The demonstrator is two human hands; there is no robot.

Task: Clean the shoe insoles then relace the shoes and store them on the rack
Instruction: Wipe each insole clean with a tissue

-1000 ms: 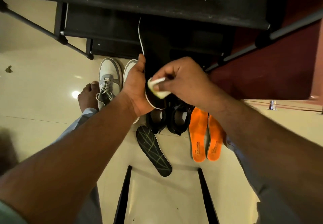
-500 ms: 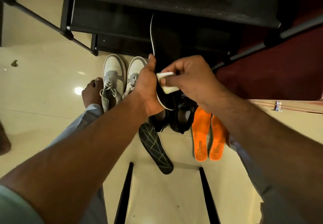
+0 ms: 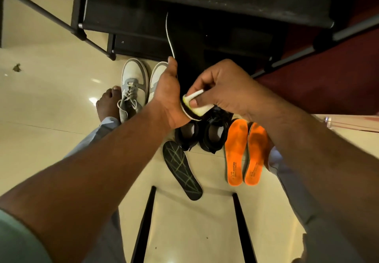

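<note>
Left hand [image 3: 167, 96] is gripping a long black insole [image 3: 184, 61] by its lower end, thumb lying along the thin white edge; the insole is standing nearly upright against the dark rack [image 3: 184, 2] behind it. Right hand [image 3: 221, 90] is pinching a small folded white wipe [image 3: 194, 103], soft-looking with a yellowish tinge, and pressing it on the insole's rounded heel end. The two hands are sitting close together, almost touching.

On the glossy cream tile floor [image 3: 51, 98]: a second black insole [image 3: 181, 170] is lying flat, matte, crossed by pale thin lines. Just right of it, two orange insoles [image 3: 245, 152] are lying side by side, foam-like, with darker smudges toward the toe ends and small print at the heels. Between these and the hands, a pair of black shoes [image 3: 202, 137] is standing with openings upward. Left of the hands, two white and grey sneakers [image 3: 134, 86], smooth-paneled, one showing grey laces. A bare foot [image 3: 107, 103] is resting just beside them.
</note>
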